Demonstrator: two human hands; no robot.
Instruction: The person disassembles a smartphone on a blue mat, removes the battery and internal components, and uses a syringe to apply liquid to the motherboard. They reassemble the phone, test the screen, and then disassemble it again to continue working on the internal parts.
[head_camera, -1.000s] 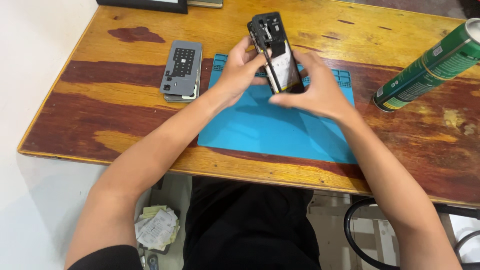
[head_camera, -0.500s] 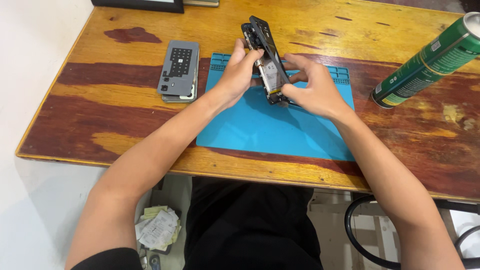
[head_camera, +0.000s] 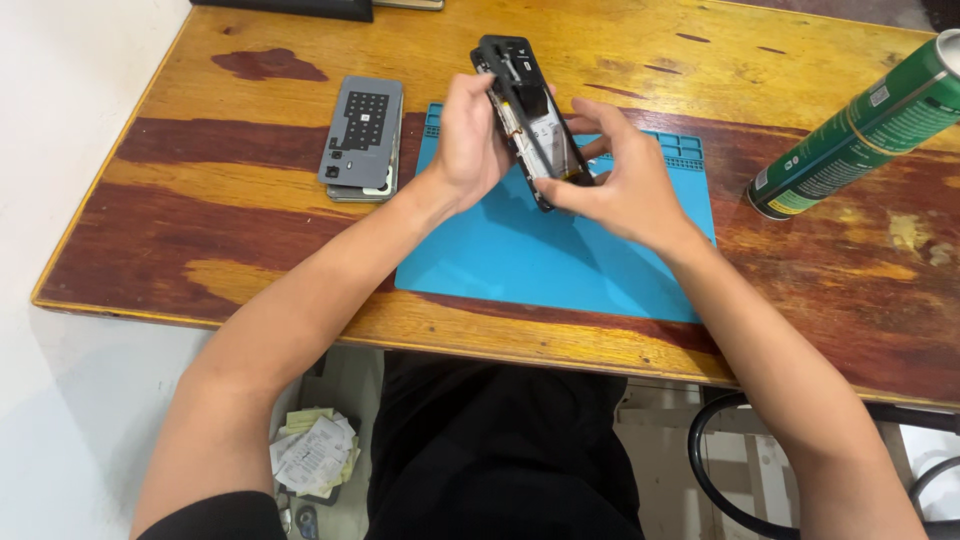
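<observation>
Fingers of both hands are clamped on the opened phone (head_camera: 527, 115), raised on edge over the twelve o'clock end of the blue mat (head_camera: 560, 255): the left hand (head_camera: 470, 140) grips its nine o'clock side, the right hand (head_camera: 615, 185) pinches its lower end at three o'clock. Its back is already off, the insides bared, and the grey cover panel (head_camera: 362, 135) lies apart at nine o'clock on the wooden table (head_camera: 200, 220); whether parts inside have been freed I cannot tell. A green spray can (head_camera: 865, 125) lies at three o'clock, well apart.

One phone (head_camera: 527, 115), one can (head_camera: 860, 130), one mat (head_camera: 560, 255)
</observation>
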